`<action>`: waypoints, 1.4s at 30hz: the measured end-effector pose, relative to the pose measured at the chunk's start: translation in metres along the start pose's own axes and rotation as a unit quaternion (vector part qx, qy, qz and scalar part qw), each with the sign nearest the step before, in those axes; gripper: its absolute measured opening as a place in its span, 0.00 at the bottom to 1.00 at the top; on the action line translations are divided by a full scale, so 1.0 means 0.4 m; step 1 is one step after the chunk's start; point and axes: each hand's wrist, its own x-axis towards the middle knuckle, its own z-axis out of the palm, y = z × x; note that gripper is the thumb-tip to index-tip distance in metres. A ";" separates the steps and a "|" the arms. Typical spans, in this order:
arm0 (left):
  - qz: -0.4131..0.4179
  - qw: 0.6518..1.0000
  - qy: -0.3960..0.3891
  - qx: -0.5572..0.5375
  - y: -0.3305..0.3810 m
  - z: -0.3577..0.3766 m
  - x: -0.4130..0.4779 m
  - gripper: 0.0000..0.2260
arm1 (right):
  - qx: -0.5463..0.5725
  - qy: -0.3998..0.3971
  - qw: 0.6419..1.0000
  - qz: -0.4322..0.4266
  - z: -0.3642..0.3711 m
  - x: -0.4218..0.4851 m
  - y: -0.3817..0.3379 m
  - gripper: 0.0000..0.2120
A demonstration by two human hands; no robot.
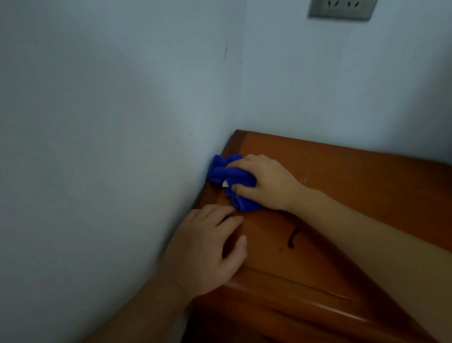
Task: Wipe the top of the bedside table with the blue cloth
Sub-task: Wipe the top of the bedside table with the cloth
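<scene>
The right hand (266, 183) presses the bunched blue cloth (232, 183), fingers closed over it, at the wooden worktop's (363, 183) nine o'clock edge against the wall, likely reaching its margin. The left hand (208, 247) rests open at seven o'clock, probably bracing.

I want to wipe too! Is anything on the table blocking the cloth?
Nothing visible blocks it. The right hand holds the blue cloth by the wall; the rest of the table top looks bare. The left hand rests at the near edge.
</scene>
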 end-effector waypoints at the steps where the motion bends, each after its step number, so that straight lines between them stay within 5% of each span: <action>1: -0.001 1.000 0.000 0.001 0.000 0.000 0.001 0.19 | -0.003 -0.001 1.000 0.006 -0.007 -0.001 0.013 0.20; 9: -0.006 1.000 -0.004 0.000 -0.001 0.004 0.002 0.19 | -0.104 0.062 0.967 0.225 -0.027 0.109 0.160 0.24; 23: 0.007 1.000 0.006 0.017 0.002 0.004 0.004 0.19 | -0.037 0.028 0.998 0.047 -0.053 -0.244 -0.038 0.21; 27: 0.009 1.000 0.010 0.013 0.000 0.008 0.002 0.19 | -0.021 0.037 0.997 0.071 -0.080 -0.232 0.027 0.18; 34: 0.013 1.000 0.020 0.016 -0.003 0.009 0.003 0.19 | -0.090 0.082 0.962 0.246 -0.088 -0.076 0.175 0.23; 42: 0.022 0.999 0.027 0.017 -0.006 0.009 0.001 0.19 | -0.081 0.076 0.980 0.168 -0.071 -0.185 0.069 0.23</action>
